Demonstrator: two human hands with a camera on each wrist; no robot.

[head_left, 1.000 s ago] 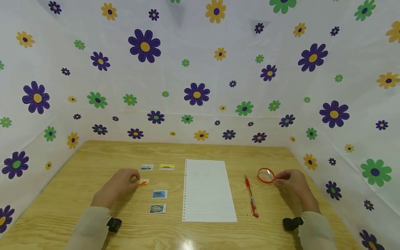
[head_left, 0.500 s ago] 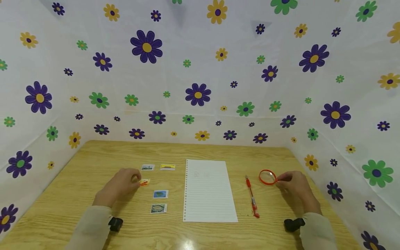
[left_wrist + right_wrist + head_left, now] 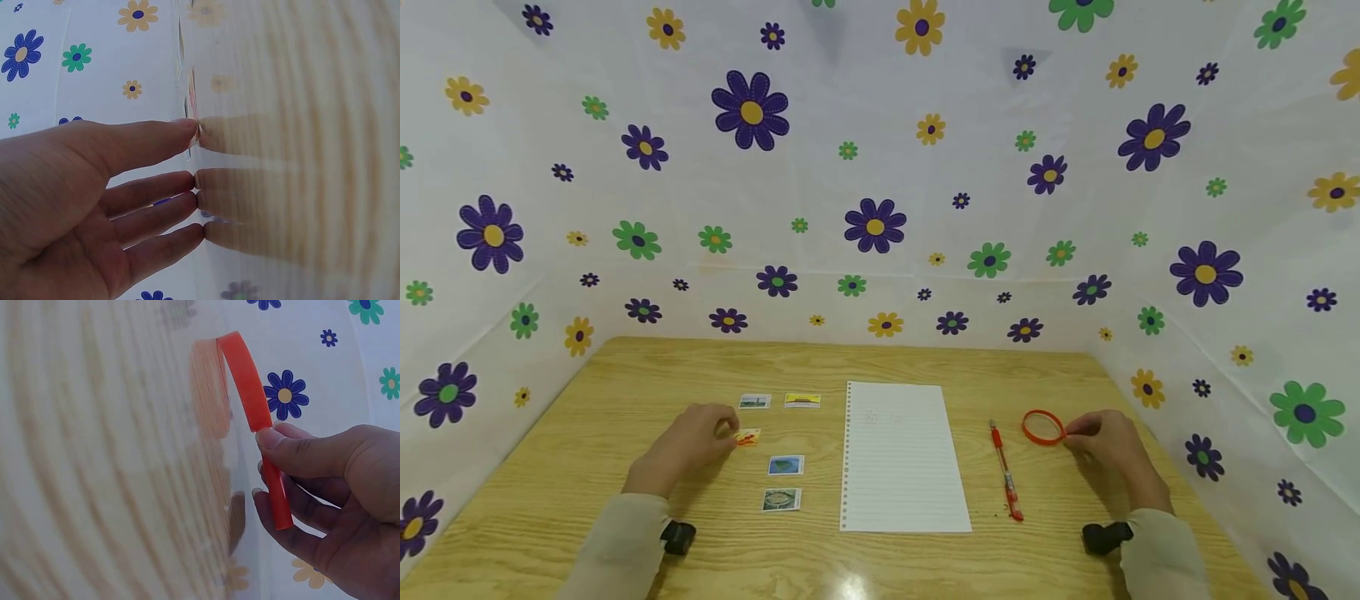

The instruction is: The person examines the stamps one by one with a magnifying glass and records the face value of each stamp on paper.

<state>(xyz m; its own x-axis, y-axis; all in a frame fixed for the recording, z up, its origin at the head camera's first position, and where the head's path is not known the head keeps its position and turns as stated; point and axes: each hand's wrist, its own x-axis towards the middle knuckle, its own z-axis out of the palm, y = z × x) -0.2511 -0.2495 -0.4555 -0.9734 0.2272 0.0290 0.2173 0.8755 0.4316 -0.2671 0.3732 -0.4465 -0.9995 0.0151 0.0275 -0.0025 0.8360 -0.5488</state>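
Observation:
My left hand (image 3: 696, 437) pinches the left edge of a small yellow-and-red postage stamp (image 3: 748, 437) at the tabletop. In the left wrist view the stamp (image 3: 192, 94) shows nearly edge-on beyond the thumb tip; the other fingertips meet the table and the index finger is hidden behind the thumb. Over on the right, my right hand (image 3: 1108, 446) grips the handle of a red-rimmed magnifying glass (image 3: 1043, 442). Seen from the right wrist, thumb and fingers hold the red handle (image 3: 279, 503), with the lens rim (image 3: 249, 384) tilted close over the table.
Two stamps, one grey (image 3: 755, 402) and one yellow (image 3: 802, 401), lie farther back; a blue stamp (image 3: 786, 465) and a green-grey one (image 3: 782, 499) lie nearer. Lined paper (image 3: 904, 467) occupies the middle, beside a red pen (image 3: 1006, 471). Flowered cloth (image 3: 880, 167) surrounds the table.
The magnifying glass has dipped slightly toward me, and the bright glare on its lens is gone. My left hand stays at the yellow-and-red stamp.

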